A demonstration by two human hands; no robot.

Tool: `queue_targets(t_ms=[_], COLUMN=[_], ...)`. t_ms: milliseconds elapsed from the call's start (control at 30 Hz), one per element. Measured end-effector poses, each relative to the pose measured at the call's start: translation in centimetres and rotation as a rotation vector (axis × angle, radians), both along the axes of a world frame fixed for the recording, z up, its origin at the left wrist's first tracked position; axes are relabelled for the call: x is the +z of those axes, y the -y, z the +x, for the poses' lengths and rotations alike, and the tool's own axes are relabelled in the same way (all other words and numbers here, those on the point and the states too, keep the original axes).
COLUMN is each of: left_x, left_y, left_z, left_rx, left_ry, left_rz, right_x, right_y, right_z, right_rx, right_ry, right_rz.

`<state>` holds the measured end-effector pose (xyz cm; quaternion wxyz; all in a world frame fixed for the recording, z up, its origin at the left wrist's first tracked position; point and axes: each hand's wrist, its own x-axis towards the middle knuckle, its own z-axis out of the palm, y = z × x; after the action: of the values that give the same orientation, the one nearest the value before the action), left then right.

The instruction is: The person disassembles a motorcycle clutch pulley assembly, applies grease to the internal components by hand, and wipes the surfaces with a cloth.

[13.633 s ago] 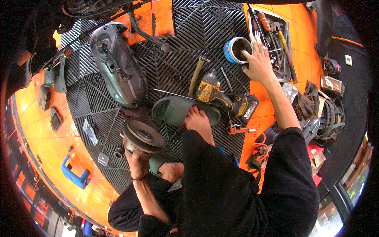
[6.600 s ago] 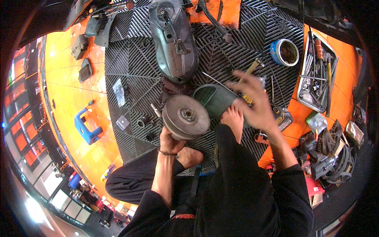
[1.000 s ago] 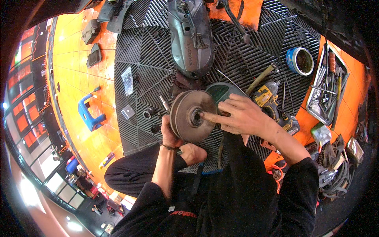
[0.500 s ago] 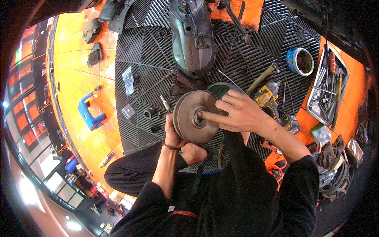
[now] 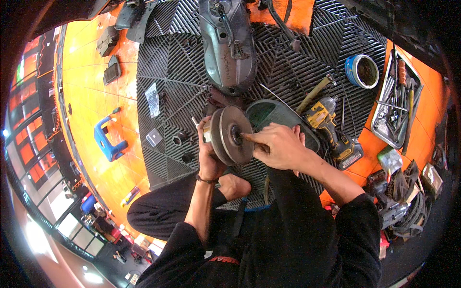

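Tipped more edge-on, the pulley (image 5: 225,130) sits clasped in the left hand (image 5: 209,161); right hand (image 5: 280,147) half-curled, index finger (image 5: 257,138) at the hub (image 5: 235,131).

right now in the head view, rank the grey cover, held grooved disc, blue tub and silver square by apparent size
Largest to smallest:
Grey cover
Grooved disc
Blue tub
Silver square

One pulley (image 5: 228,128), one tub (image 5: 351,71)
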<state>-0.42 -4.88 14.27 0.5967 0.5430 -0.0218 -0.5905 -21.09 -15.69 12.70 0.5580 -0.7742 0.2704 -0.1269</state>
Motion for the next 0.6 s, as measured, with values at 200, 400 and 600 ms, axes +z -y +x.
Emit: queue_targets(t_ms=[200,400,600], left_x=[0.0,-1.7,-2.9], left_y=[0.2,-1.3,-2.4], left_z=[-0.6,0.1,0.5], left_rx=[0.076,0.128,0.132], left_ry=[0.157,0.069,0.105], left_rz=[0.0,-0.059,0.018], right_x=[-1.5,-1.7,-1.6], right_y=[0.4,-2.4,-3.3], right_z=[0.4,1.0,1.8], right_rx=[-0.168,-0.309,-0.245], right_ry=[0.207,0.256,0.105], right_rz=[1.208,0.559,0.501])
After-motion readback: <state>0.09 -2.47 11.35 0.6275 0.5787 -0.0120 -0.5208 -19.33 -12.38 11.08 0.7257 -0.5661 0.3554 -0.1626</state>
